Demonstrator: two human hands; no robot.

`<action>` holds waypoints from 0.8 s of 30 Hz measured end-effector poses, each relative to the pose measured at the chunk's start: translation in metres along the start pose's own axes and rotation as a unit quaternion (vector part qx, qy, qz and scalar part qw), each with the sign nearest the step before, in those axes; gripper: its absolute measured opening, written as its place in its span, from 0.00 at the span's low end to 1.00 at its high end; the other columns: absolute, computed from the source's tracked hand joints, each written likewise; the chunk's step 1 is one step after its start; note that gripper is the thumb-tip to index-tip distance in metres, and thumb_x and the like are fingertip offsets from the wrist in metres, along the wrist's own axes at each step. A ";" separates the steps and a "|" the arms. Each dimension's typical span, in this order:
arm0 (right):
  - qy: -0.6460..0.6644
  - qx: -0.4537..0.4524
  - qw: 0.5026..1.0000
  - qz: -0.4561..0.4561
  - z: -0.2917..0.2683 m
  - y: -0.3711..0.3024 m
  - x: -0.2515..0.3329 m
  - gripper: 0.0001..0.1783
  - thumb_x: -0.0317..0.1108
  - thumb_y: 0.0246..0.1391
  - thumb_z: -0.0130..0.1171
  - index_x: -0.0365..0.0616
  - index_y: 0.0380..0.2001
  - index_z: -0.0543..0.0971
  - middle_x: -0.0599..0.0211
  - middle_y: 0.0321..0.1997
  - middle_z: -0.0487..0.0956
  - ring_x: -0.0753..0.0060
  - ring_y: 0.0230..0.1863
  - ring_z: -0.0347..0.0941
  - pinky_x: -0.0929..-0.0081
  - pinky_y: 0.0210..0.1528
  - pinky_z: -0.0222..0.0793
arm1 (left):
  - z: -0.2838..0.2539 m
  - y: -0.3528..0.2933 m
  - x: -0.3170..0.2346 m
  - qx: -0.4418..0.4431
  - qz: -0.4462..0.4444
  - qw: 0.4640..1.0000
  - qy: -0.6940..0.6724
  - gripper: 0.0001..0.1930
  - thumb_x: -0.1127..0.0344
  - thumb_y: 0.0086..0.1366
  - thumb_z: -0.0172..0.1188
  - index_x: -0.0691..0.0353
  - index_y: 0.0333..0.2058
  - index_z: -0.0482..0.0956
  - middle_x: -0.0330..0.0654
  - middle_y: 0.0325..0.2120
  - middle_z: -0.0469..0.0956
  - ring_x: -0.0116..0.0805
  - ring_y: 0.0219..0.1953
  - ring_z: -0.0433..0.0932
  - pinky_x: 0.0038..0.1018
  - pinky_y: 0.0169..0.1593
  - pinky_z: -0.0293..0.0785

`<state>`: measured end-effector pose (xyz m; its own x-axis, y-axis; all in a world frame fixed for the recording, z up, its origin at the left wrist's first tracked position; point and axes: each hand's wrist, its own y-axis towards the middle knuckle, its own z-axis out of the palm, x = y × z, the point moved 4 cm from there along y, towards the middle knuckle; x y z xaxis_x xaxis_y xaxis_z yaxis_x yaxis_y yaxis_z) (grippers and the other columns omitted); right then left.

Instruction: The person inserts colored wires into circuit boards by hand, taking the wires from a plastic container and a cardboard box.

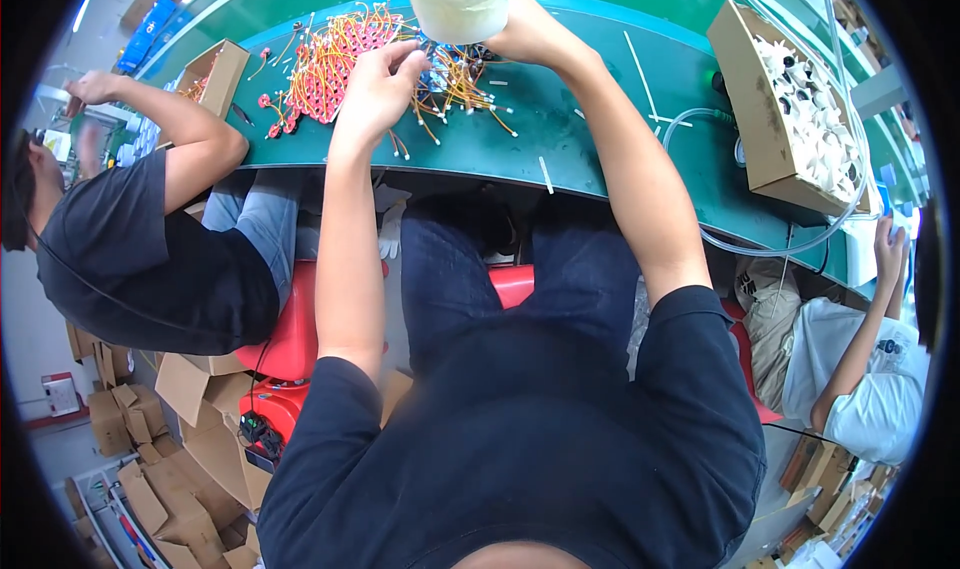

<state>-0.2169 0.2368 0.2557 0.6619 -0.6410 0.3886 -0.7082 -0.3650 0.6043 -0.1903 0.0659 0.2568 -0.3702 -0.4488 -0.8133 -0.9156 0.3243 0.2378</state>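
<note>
Black shirt (pixel 540 429) of wearer nearest cam, bottom ctr, w/ dark jeans (pixel 585 279) just above it. L hand (pixel 378 94) upper ctr-left, palm down over the edge of the wire pile (pixel 325 74); fingers half curled, thumb near fingertips, can't tell if anything's pinched. R hand (pixel 525 34) top ctr, up against R side of white tub (pixel 460 9); fingers hidden behind it, so can't tell how far open or if it's gripping. Tub cut off by top edge, dark round hole near its upper R. Wire pile = orange/yellow wires w/ round red parts, upper left-ctr on green table (pixel 500 159); blue parts (pixel 435 81) + more wires w/ white ends just R of it, under tub. Upper R: cardboard box (pixel 745 99) of white pieces (pixel 820 119), clear hose (pixel 680 134) looping around it. Upper L: smaller box (pixel 232 74). Co-worker in dark tee (pixel 150 259) at L, another in light tee (pixel 860 399) at R. Red stool (pixel 285 319) left-ctr; cartons (pixel 175 499) lower L.
</note>
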 end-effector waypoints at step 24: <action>-0.001 -0.022 0.999 -0.028 -0.006 0.000 0.018 0.13 0.32 0.43 0.60 0.36 0.33 0.76 0.57 0.29 0.77 0.74 0.25 0.72 0.79 0.31 0.69 | -0.002 0.005 -0.004 -0.091 -0.008 0.993 -0.079 0.10 0.74 0.53 0.52 0.70 0.35 0.76 0.47 0.25 0.78 0.31 0.33 0.78 0.22 0.36 0.72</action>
<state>-0.2041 0.2293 0.2667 0.7005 -0.6208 0.3520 -0.6579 -0.3708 0.6555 -0.1938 0.0673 0.2624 -0.3389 -0.3113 -0.8878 -0.9398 0.1558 0.3041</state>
